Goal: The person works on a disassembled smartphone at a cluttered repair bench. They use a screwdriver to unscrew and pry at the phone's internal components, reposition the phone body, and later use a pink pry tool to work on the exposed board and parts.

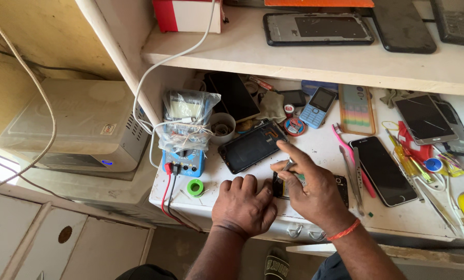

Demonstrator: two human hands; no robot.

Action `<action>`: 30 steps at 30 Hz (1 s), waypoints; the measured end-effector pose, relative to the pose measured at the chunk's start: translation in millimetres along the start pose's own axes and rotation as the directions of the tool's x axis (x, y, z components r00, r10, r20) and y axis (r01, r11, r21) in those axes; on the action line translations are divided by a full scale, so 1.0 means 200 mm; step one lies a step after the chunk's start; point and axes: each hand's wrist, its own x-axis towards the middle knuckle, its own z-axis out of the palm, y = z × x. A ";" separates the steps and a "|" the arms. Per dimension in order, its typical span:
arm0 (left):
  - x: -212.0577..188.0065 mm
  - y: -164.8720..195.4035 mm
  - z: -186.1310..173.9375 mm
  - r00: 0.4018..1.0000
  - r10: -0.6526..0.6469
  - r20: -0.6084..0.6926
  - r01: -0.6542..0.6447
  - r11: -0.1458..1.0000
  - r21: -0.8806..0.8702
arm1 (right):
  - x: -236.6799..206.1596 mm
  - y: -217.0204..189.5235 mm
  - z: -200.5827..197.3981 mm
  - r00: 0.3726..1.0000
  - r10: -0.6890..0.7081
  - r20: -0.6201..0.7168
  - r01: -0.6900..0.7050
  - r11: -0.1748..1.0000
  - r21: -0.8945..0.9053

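Two hands hide opened phone (341, 184): left hand (244, 205) flat, right hand (307, 186) pinching tweezers (288, 166), prob.

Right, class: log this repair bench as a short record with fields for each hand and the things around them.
left hand: pressed flat on the white bench, steadying the opened phone
right hand: holding a thin metal tool over the opened phone
behind hands: black phone panel
left of hands: blue multimeter, green tape roll
right of hands: tweezers, pink toothbrush, black smartphone
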 end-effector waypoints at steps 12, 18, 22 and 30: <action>0.00 0.01 0.01 1.000 -0.009 0.005 0.009 1.000 0.001 | 0.00 0.02 -0.04 0.986 -0.150 -0.073 0.146 0.987 -0.068; 0.00 0.01 0.01 1.000 -0.009 -0.010 0.009 1.000 -0.008 | -0.01 0.03 -0.05 0.986 -0.155 -0.054 0.152 0.987 -0.058; 0.00 0.01 0.01 1.000 -0.014 -0.006 0.014 1.000 0.004 | -0.01 0.04 -0.05 0.991 -0.104 -0.084 0.102 0.994 -0.033; 0.00 0.01 0.01 1.000 -0.006 -0.025 0.006 1.000 0.005 | -0.01 0.07 -0.05 0.982 -0.157 -0.109 0.153 0.987 -0.048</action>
